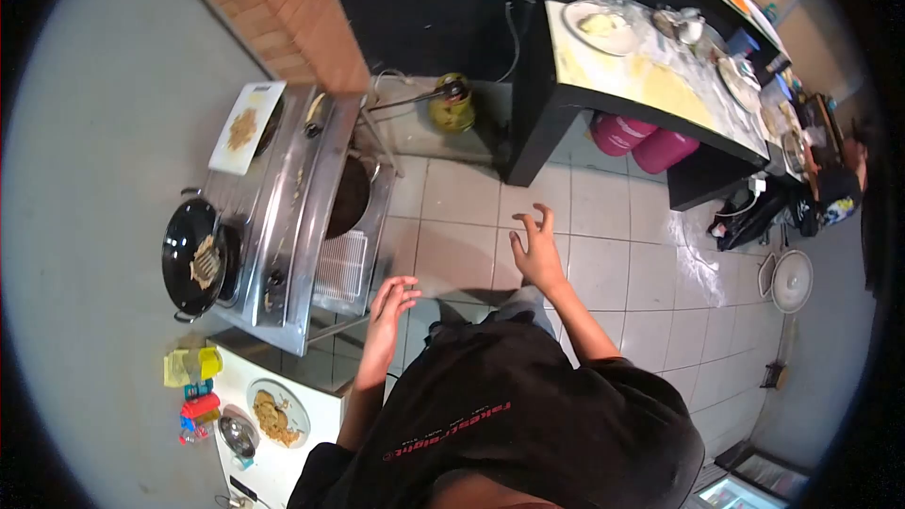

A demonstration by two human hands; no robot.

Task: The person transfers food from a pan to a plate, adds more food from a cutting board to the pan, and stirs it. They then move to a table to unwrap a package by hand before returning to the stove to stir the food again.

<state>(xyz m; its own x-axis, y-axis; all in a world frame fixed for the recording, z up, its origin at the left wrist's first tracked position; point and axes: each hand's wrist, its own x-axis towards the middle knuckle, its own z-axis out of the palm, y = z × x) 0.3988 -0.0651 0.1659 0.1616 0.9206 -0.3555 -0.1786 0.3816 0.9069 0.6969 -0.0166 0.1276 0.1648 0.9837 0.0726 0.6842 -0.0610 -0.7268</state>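
Both of my hands are held in front of my dark shirt, over the tiled floor. My left hand (389, 308) is open with its fingers loosely bent, nearest to the stove's front edge. Further right, my right hand (537, 250) is open and holds nothing, its thumb and fingers apart. On the metal stove (302, 217) at the left sits a black wok (179, 264) with food and a slotted spatula (209, 250) in it. A white board (229, 153) with chopped food lies at the stove's far end.
At lower left, a white table (320, 412) bears a plate of food (256, 398) and a metal bowl (238, 435). A black-framed counter (575, 71) holds plates at upper right. Below it are pink containers (665, 151). A gas cylinder (452, 113) stands behind the stove. Part of another person (837, 184) shows at far right.
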